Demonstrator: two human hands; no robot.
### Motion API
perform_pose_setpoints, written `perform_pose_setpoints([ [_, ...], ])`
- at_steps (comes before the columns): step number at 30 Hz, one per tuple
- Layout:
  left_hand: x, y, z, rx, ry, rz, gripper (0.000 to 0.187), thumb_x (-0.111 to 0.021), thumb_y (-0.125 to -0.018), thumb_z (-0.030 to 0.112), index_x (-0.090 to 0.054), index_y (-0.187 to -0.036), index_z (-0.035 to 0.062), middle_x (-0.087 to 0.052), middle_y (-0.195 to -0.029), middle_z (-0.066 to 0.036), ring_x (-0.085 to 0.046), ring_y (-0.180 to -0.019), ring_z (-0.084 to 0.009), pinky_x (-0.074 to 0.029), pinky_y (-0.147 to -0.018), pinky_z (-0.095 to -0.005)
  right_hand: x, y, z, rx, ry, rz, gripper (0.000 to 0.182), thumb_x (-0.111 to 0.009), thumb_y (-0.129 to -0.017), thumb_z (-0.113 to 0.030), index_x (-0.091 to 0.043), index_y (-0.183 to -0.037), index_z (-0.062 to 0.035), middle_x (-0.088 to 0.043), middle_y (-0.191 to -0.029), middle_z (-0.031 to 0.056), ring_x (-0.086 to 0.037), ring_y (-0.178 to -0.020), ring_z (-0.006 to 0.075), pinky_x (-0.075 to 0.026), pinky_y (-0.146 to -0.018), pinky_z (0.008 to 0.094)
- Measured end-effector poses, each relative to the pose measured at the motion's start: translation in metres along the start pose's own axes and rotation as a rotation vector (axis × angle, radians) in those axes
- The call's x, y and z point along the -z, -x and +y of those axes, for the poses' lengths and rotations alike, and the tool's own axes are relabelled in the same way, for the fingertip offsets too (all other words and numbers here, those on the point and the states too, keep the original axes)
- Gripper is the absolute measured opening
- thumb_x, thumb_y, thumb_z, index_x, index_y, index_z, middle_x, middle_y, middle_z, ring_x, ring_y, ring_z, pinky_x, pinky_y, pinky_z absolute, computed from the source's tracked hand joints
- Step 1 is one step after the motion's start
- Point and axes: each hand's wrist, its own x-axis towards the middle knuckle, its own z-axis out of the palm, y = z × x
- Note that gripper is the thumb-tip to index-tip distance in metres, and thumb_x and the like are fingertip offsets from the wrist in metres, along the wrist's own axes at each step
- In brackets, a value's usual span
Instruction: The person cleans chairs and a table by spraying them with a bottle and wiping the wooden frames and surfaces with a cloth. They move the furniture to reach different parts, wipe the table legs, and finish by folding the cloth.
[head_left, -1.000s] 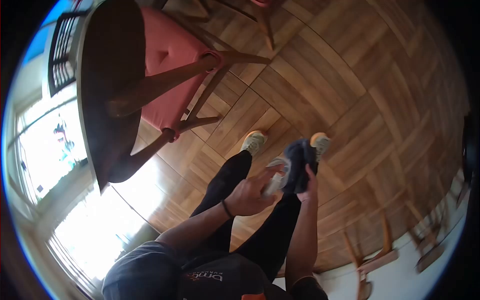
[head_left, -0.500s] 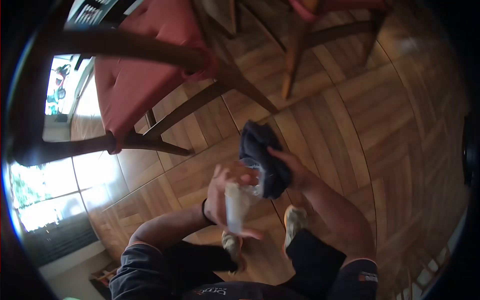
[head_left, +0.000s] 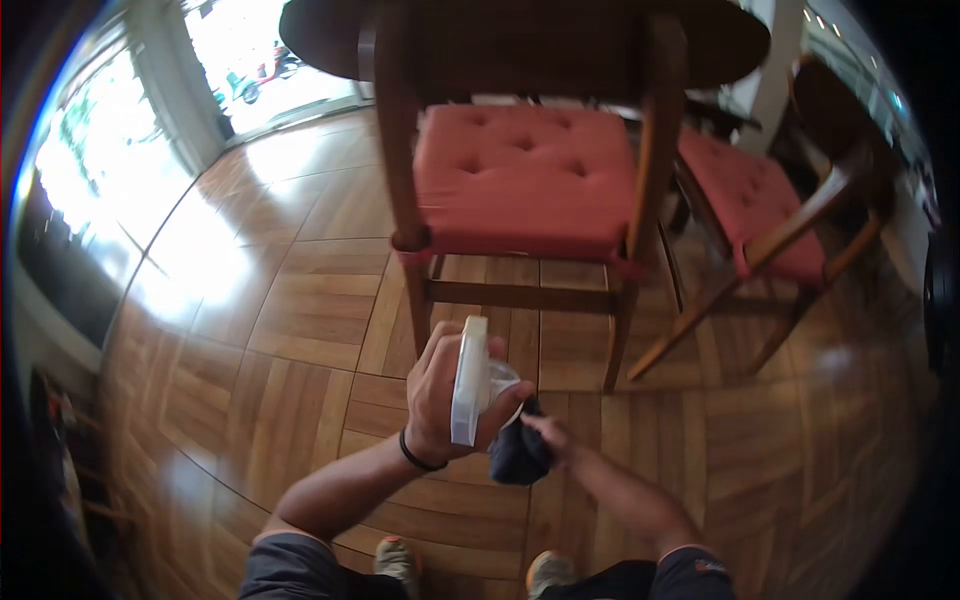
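My left hand [head_left: 437, 388], with a dark band at the wrist, is closed around the neck of a spray bottle [head_left: 470, 385]. The bottle's white and pale yellow head faces up at me; its clear body is mostly hidden behind my fingers. Close beside it on the right, my right hand [head_left: 552, 440] grips a dark blue-grey cloth [head_left: 520, 452], which hangs bunched below the bottle. Just beyond both hands stands a wooden chair [head_left: 520, 295] with its back towards me and a red tufted cushion [head_left: 525, 180] on its seat.
A second wooden chair [head_left: 770, 255] with a red cushion stands to the right, turned at an angle. Wood-patterned tiles [head_left: 300, 310] cover the floor. Bright glass [head_left: 90, 170] lies at the left. My shoes [head_left: 397, 562] show at the bottom.
My view has lifted and turned, so the chair is now straight ahead instead of upper left. The cloth has come lower, beneath the bottle. Both hands keep hold of their things.
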Motion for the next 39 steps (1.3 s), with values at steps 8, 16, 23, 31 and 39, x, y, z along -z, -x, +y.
perform_pose_setpoints([
  [8,0.032,-0.064,0.008,0.012,-0.168,0.257,0.026,-0.066,-0.076,0.004,-0.061,-0.101,-0.0008,-0.063,-0.091,-0.009,-0.063,-0.076,-0.0149,-0.052,-0.066,-0.0296,-0.003,0.009,0.033,0.065,0.138,0.297,0.04,-0.055,-0.101,-0.032,-0.061,-0.115,0.0051,-0.07,-0.103,0.0145,-0.07,-0.089,0.0256,-0.057,-0.085,0.0393],
  [16,0.045,-0.083,0.017,0.164,-0.063,0.374,0.018,-0.065,-0.072,0.009,-0.058,-0.087,0.0024,-0.057,-0.083,-0.013,-0.059,-0.078,-0.033,-0.048,-0.071,-0.044,-0.01,0.039,0.037,0.14,0.347,0.446,0.036,-0.056,-0.1,-0.033,-0.063,-0.111,0.0001,-0.069,-0.096,0.01,-0.069,-0.083,0.0218,-0.057,-0.08,0.0372],
  [23,0.013,-0.09,0.034,-0.042,-0.067,0.13,0.026,-0.065,-0.066,0.011,-0.06,-0.09,0.0031,-0.056,-0.083,-0.013,-0.056,-0.082,-0.0364,-0.047,-0.073,-0.0464,-0.018,0.037,0.044,0.086,0.426,0.447,0.038,-0.056,-0.1,-0.035,-0.066,-0.107,0.0014,-0.07,-0.094,0.0092,-0.068,-0.083,0.0197,-0.056,-0.076,0.0346],
  [31,-0.057,-0.12,0.082,-0.253,0.079,0.014,0.029,-0.065,-0.065,0.01,-0.061,-0.092,0.0007,-0.057,-0.083,-0.013,-0.057,-0.083,-0.0356,-0.047,-0.073,-0.0449,-0.032,0.046,0.043,0.126,0.449,0.43,0.039,-0.054,-0.101,-0.036,-0.066,-0.109,0.0005,-0.07,-0.095,0.008,-0.068,-0.083,0.0172,-0.055,-0.077,0.0329],
  [39,-0.049,-0.111,0.074,-0.127,0.067,0.058,0.028,-0.065,-0.066,0.009,-0.061,-0.092,0.0002,-0.057,-0.08,-0.013,-0.056,-0.075,-0.0359,-0.047,-0.07,-0.0445,-0.051,0.055,0.035,0.138,0.47,0.456,0.039,-0.055,-0.1,-0.036,-0.065,-0.107,0.0007,-0.07,-0.095,0.008,-0.068,-0.081,0.0171,-0.056,-0.077,0.0329],
])
